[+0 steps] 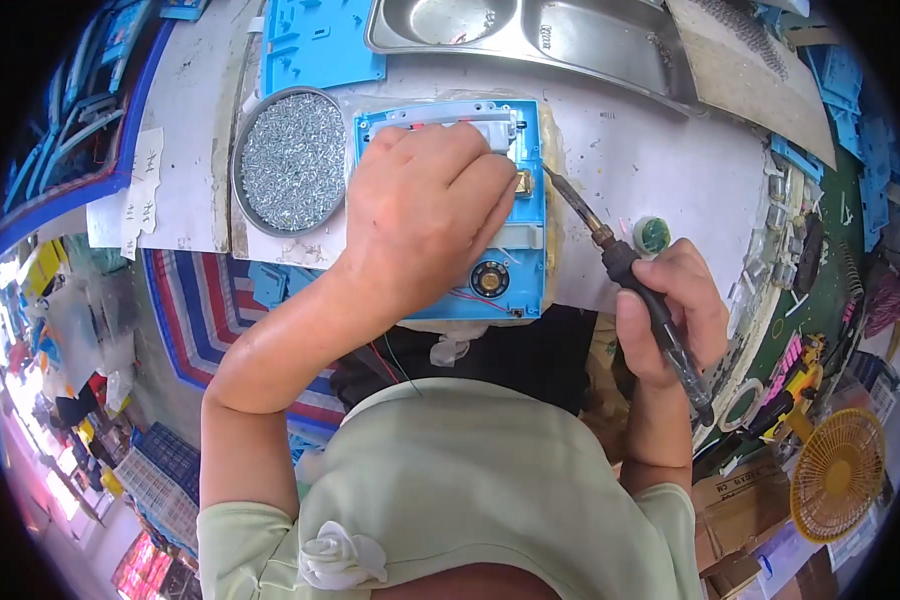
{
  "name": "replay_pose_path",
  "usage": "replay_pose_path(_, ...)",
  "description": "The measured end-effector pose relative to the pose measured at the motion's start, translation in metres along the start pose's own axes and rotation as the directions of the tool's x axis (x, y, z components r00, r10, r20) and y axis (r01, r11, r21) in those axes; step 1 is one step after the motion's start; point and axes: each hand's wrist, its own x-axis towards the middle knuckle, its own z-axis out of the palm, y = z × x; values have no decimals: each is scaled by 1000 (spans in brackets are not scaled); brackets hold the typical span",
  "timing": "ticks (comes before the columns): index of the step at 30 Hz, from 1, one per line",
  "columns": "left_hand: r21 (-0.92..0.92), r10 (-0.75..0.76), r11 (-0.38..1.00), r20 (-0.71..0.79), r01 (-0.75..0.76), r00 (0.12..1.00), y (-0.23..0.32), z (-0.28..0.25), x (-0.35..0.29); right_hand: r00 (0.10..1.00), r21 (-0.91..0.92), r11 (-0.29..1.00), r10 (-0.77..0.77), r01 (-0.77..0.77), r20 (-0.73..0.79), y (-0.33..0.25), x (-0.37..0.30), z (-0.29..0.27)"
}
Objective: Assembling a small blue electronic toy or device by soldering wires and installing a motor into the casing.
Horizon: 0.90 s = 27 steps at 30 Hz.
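Observation:
A soldering iron (625, 262) with a dark handle is gripped in my right hand (678, 315), its tip pointing up and left, apart from the blue plastic casing (528, 290). Over the casing's upper left part lies my left hand (425, 205), fingers bent down and closed; what they hold, if anything, is hidden beneath the hand. Inside the casing a round speaker (490, 279) shows at the bottom, with a brass-coloured part (525, 183) higher up on the right. Thin red and dark wires (390, 360) hang over the table's front edge.
A round bowl of small silver screws (290, 160) stands left of the casing. Behind are another blue plastic panel (320, 50) and a metal tray (530, 55). A small tub of green stuff (652, 234) sits near my right hand. A yellow fan (838, 475) is at lower right.

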Motion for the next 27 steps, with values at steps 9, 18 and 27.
replay_pose_path(9, 29, -53, 998, 76, 50, 996, 6, 1, 3, 1000, -2, 1000, -6, 7, 27, 0, -2, 4)
replay_pose_path(18, 21, -54, 998, 124, 51, 991, 8, -3, 9, 1000, 12, 1000, -13, 13, 22, 1, -2, 4)
replay_pose_path(27, 25, -25, 999, 190, 21, 981, 7, -7, 13, 1000, -2, 1000, -13, 14, 23, 1, -3, 7)
